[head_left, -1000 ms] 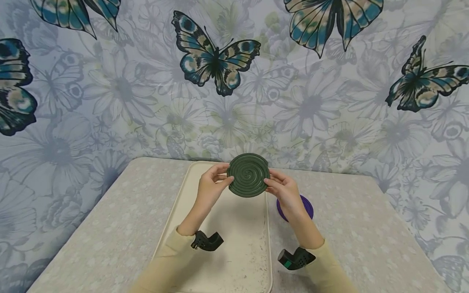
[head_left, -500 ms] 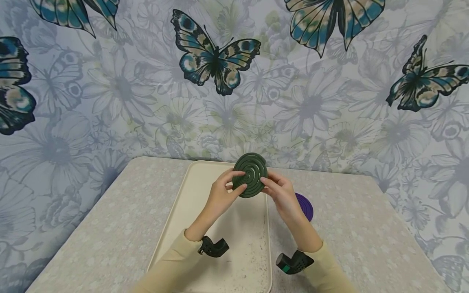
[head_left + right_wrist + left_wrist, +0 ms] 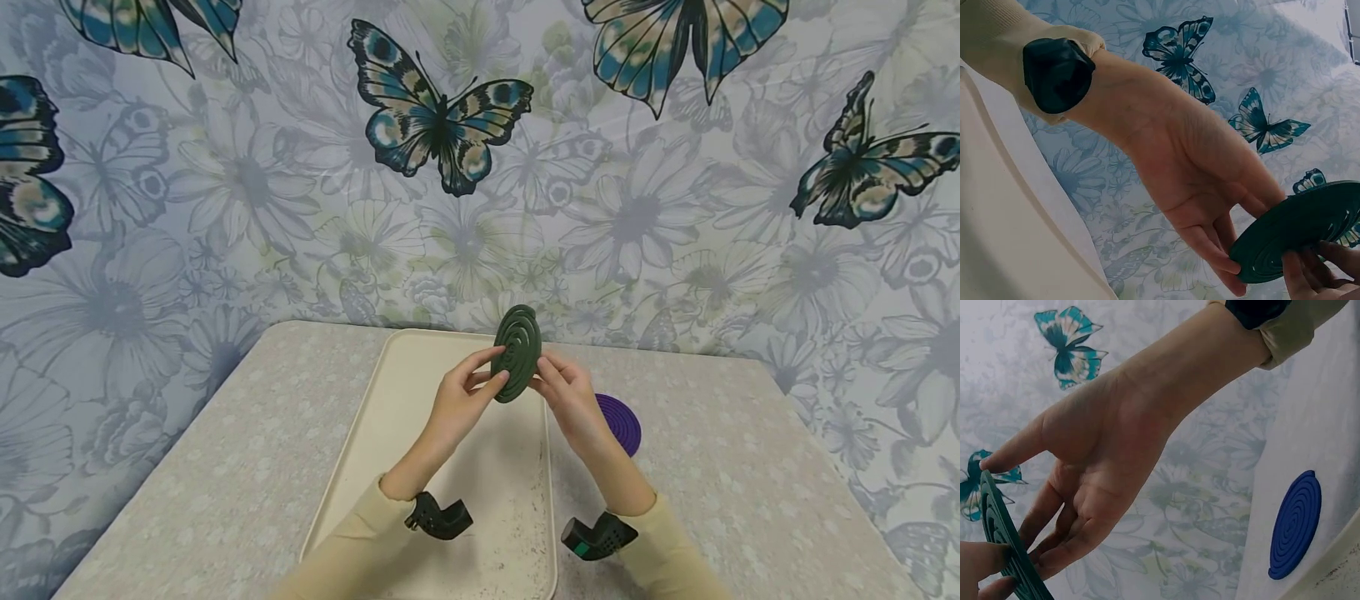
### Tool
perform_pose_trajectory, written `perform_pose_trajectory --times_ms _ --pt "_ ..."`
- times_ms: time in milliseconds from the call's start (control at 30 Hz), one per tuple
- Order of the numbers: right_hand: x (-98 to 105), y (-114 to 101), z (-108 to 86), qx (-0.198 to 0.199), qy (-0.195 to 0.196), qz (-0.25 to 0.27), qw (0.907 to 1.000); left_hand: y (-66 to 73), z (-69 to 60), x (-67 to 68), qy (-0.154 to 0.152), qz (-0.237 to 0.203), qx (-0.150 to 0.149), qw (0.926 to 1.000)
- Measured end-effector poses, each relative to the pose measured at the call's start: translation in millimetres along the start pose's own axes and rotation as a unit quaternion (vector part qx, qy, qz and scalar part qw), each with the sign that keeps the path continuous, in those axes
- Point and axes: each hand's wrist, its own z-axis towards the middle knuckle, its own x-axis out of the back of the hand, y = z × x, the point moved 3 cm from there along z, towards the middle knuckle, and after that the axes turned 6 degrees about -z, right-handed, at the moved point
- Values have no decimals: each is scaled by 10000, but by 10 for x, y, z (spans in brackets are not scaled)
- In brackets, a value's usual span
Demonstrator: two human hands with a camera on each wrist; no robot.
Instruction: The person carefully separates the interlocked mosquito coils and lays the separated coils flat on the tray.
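A dark green spiral disc (image 3: 516, 354) is held up above the tray, turned nearly edge-on in the head view. At its left side my left hand (image 3: 459, 404) pinches it, with thumb and a fingertip over the spiral face. My right hand (image 3: 577, 404) grips the opposite edge between thumb and fingers. The left wrist view shows the green disc (image 3: 999, 519) at lower left, between the fingers of both hands. In the right wrist view the disc (image 3: 1297, 225) lies tilted, with fingertips on its face. Some fingers are hidden behind it.
A purple spiral disc (image 3: 621, 425) lies on the table (image 3: 720, 467) right of the tray, partly behind the right hand and also in the left wrist view. A cream tray (image 3: 480, 550) lies under the hands. A butterfly-patterned cloth (image 3: 300, 208) hangs behind the table.
The green disc has turned from facing the head camera to nearly edge-on. My left hand has moved right and its fingertips reach further over the disc; my right hand has shifted slightly left.
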Motion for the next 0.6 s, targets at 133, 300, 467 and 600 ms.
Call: perform_pose_trajectory --times_ms 133,300,467,600 --pt "-21 15 -5 297 -144 -206 9992 19 -14 -13 -42 23 -16 10000" --pt "-42 7 -13 597 -203 -383 9973 34 -23 -16 -72 158 9 9998" --pt "-44 3 -33 614 -268 -310 9973 51 -31 -16 -12 435 -30 9990" --pt "-45 1 -52 471 -281 -380 9978 63 -29 -6 143 625 -263 9976"
